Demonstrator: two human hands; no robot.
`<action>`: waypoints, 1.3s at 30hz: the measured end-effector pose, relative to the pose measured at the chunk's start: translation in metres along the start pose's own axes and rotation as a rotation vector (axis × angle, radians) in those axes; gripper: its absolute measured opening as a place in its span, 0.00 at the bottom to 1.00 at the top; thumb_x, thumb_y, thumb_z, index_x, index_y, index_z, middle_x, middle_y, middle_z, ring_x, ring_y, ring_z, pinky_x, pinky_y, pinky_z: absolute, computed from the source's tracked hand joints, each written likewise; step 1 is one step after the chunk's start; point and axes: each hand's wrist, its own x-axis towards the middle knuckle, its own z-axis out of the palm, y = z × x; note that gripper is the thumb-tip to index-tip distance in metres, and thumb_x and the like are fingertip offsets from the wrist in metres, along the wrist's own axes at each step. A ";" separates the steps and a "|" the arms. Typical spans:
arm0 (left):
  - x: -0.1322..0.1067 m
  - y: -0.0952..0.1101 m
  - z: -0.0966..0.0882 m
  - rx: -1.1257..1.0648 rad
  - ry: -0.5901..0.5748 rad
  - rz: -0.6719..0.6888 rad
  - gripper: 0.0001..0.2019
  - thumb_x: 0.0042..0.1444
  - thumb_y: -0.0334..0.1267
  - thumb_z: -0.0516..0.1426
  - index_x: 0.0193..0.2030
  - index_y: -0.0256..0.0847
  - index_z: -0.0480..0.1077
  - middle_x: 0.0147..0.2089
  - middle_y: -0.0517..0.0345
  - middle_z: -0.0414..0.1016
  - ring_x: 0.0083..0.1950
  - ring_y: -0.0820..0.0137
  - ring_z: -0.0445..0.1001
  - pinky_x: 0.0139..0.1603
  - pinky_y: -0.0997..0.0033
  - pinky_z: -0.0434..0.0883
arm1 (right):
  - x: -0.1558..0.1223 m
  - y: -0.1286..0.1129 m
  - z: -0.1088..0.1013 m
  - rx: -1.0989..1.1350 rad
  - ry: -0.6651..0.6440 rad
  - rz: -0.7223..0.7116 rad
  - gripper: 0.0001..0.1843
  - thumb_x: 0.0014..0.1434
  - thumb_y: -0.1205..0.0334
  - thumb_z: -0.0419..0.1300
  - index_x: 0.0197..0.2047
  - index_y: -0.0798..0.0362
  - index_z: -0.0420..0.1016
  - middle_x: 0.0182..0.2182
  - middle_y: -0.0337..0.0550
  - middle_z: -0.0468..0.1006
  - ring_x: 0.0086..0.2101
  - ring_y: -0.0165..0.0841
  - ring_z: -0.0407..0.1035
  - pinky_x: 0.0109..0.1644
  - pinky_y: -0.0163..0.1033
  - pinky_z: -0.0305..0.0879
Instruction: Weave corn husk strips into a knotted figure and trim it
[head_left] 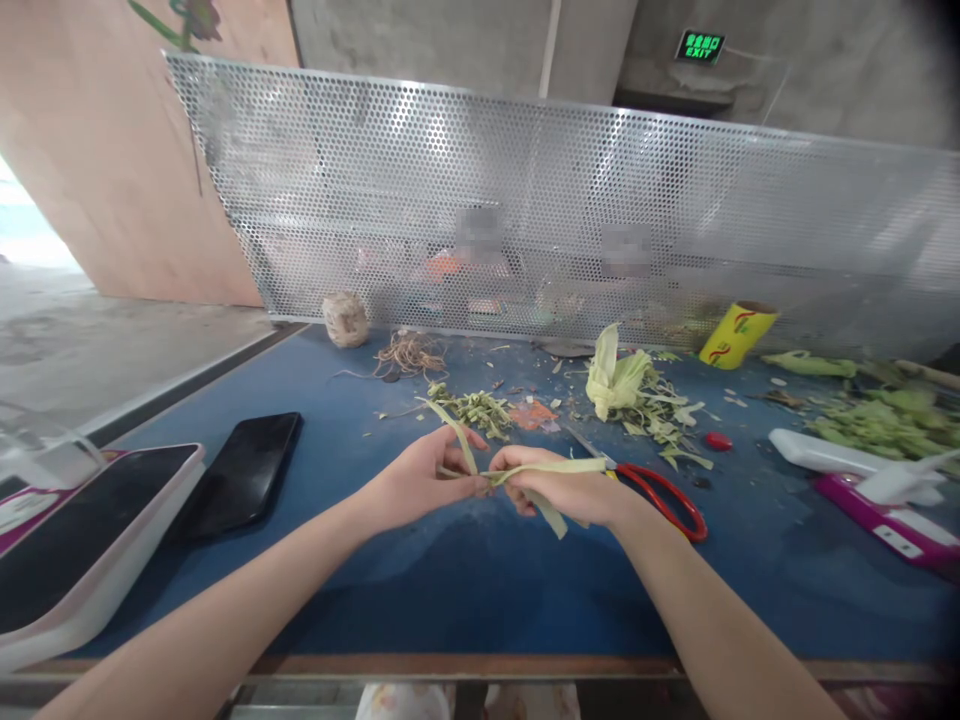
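I watch both forearms [277, 585] cross the tabletop's near edge [480, 664], left hand [420, 483] and right hand [562, 488] pinching close together.

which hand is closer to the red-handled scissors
Right. The right hand is just left of the red-handled scissors, its wrist close beside them; the left hand is farther off to the left, beyond the right hand.
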 end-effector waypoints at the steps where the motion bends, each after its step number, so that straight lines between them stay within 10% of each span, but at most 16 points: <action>1: 0.000 0.000 0.000 -0.013 -0.014 0.001 0.18 0.45 0.37 0.60 0.42 0.38 0.59 0.29 0.59 0.73 0.31 0.71 0.73 0.34 0.70 0.67 | -0.001 -0.002 0.000 -0.025 0.011 -0.001 0.07 0.54 0.67 0.46 0.34 0.52 0.63 0.20 0.33 0.60 0.22 0.25 0.55 0.26 0.31 0.53; 22: -0.002 0.007 0.002 0.078 -0.066 -0.045 0.13 0.46 0.33 0.58 0.38 0.36 0.61 0.28 0.60 0.72 0.28 0.74 0.70 0.29 0.75 0.64 | -0.003 -0.004 0.005 -0.335 0.055 -0.169 0.07 0.53 0.60 0.56 0.33 0.54 0.68 0.23 0.35 0.66 0.23 0.25 0.57 0.28 0.31 0.53; 39: -0.001 0.012 0.000 0.343 0.141 0.045 0.11 0.49 0.43 0.56 0.28 0.36 0.72 0.25 0.59 0.72 0.27 0.73 0.67 0.29 0.75 0.64 | 0.000 -0.006 0.006 -0.439 0.236 -0.225 0.16 0.56 0.54 0.51 0.25 0.56 0.69 0.18 0.34 0.58 0.21 0.24 0.52 0.23 0.31 0.47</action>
